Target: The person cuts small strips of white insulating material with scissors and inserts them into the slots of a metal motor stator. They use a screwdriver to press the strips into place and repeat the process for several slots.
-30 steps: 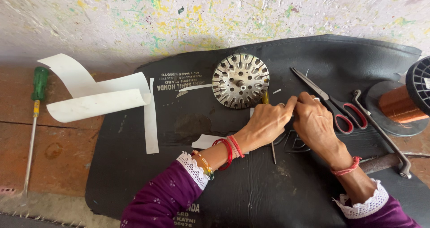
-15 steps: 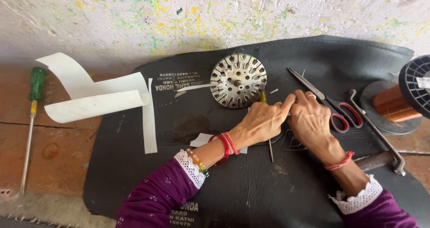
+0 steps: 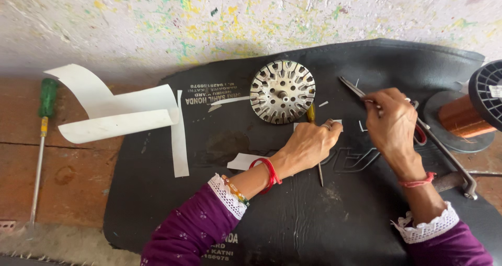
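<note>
Black rubber mat [image 3: 157, 203] over wooden bench [image 3: 68, 166], paint-flecked wall [image 3: 157, 20].

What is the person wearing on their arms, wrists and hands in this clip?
Both arms are in purple sleeves with a faint floral print, each ending in a white lace cuff. The left hand has red bangles at the wrist, a thinner multicoloured beaded bangle beside the cuff, and a ring on one finger. The right hand has a red thread or thin band around the wrist. No gloves.
</note>
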